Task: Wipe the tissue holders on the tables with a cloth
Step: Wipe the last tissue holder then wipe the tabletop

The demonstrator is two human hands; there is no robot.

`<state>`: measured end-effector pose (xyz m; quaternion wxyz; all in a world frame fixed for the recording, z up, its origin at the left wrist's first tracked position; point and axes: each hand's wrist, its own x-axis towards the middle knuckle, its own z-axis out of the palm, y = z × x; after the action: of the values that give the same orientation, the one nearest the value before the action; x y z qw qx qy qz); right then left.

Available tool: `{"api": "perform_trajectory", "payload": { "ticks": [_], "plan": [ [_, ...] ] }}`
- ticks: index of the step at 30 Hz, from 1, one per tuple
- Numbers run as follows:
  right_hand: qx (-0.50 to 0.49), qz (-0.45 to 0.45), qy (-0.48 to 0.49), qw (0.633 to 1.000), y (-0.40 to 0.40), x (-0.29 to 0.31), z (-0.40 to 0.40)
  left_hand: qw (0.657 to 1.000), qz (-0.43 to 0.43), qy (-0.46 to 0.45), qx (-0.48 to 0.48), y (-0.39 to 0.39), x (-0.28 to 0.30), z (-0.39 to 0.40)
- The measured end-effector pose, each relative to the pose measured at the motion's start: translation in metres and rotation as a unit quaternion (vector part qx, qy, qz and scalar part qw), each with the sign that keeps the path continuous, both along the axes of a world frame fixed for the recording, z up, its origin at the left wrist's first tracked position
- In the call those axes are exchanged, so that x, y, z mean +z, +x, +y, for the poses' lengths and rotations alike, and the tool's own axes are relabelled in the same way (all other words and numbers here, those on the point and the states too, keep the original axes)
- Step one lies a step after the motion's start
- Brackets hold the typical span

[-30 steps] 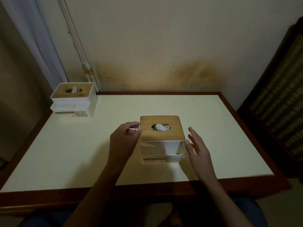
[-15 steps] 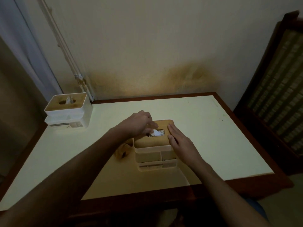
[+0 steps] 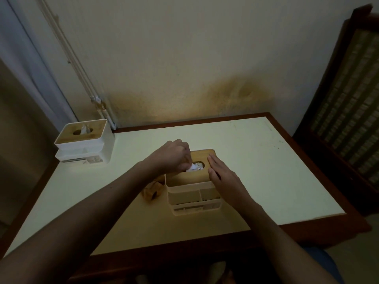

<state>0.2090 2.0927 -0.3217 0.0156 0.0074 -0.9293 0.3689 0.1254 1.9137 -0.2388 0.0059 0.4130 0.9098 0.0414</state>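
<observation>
Head view: white tissue holder [image 3: 192, 193], wooden lid, tissue at opening.

Both forearms reaching forward, left hand [image 3: 172, 156] curled (fingertips hidden), right hand [image 3: 222, 174] flat, fingers straight together.

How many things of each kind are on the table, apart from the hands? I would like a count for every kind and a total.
Tissue holders with wooden lids: 2, the near tissue holder and the far tissue holder.
Crumpled yellowish object, perhaps the cloth: 1, the crumpled object left of the near holder.
Total: 3
</observation>
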Motion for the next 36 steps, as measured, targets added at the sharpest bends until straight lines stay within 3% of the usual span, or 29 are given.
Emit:
{"api": "perform_trajectory", "payload": {
  "ticks": [3,12,16,19,22,24,26,31,36],
  "plan": [
    [-0.001,-0.004,0.001,1.0,0.0,-0.001,0.0,0.998,-0.002,0.049,0.042,-0.001,0.001,-0.002],
    [-0.004,-0.002,-0.019,1.0,0.003,0.003,-0.002,0.995,0.021,0.086,0.052,-0.005,0.009,-0.01],
    [-0.004,-0.005,-0.026,1.0,0.003,0.004,-0.001,0.989,-0.024,0.124,0.071,-0.002,0.013,-0.016],
    [-0.003,-0.001,-0.03,1.0,0.004,0.005,-0.001,0.964,-0.037,0.227,0.133,0.005,0.008,-0.031],
    [-0.001,0.007,-0.031,1.0,0.005,0.004,0.0,0.912,-0.029,0.325,0.248,0.015,-0.013,-0.059],
    [0.001,0.009,-0.026,1.0,0.004,0.003,0.0,0.895,-0.056,0.313,0.315,0.024,-0.035,-0.078],
    [0.0,0.008,-0.018,1.0,0.003,0.002,0.001,0.902,-0.096,0.261,0.329,0.034,-0.056,-0.09],
    [-0.002,0.011,-0.008,1.0,0.004,0.001,0.002,0.927,-0.119,0.208,0.29,0.042,-0.092,-0.098],
    [-0.008,0.018,0.002,1.0,0.004,0.002,0.001,0.951,-0.086,0.18,0.235,0.042,-0.111,-0.098]
  ]
}}
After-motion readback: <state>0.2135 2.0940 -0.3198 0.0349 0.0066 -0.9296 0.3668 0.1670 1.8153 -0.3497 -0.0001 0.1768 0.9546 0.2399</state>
